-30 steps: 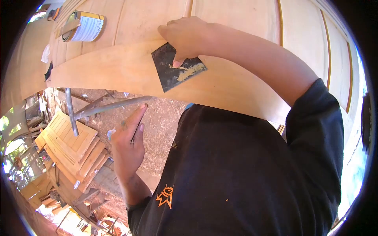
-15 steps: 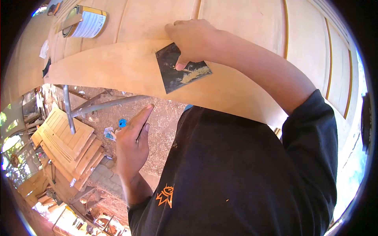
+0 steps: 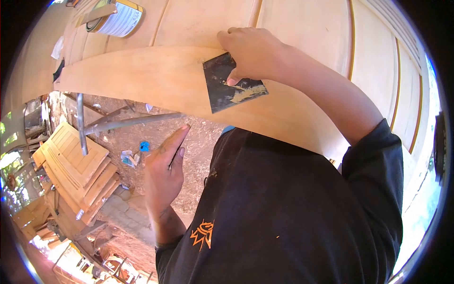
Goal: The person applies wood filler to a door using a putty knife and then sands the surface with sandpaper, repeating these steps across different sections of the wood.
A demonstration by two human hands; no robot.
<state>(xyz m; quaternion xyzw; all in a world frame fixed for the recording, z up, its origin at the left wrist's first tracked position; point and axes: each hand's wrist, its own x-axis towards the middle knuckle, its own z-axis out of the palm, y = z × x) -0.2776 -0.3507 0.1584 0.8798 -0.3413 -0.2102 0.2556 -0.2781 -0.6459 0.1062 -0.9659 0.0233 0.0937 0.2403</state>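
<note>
My right hand (image 3: 257,54) is closed on a black flat square plate (image 3: 217,90), thumb over its face and fingers at its far edge. Tan putty-like paste is smeared along the plate's lower right part. Plate and hand are over a smooth, pale wooden panel (image 3: 132,73). Lower and to the left, my left hand (image 3: 165,165) hangs beside the panel's near edge, fingers straight and pressed together with the thumb close by. A thin dark edge shows between thumb and fingers, too little to name.
An open tin (image 3: 120,21) with a flat stick (image 3: 97,14) across its top stands at the far left of the panelled wood. A black scrap (image 3: 59,71) lies near the panel's left end. Below are a metal bar (image 3: 137,121), stacked wooden doors (image 3: 78,156) and littered ground.
The view has shifted, so the tin, panel and right hand appear farther right. The plate remains in my right hand. My left hand appears slightly farther right, in much the same pose.
</note>
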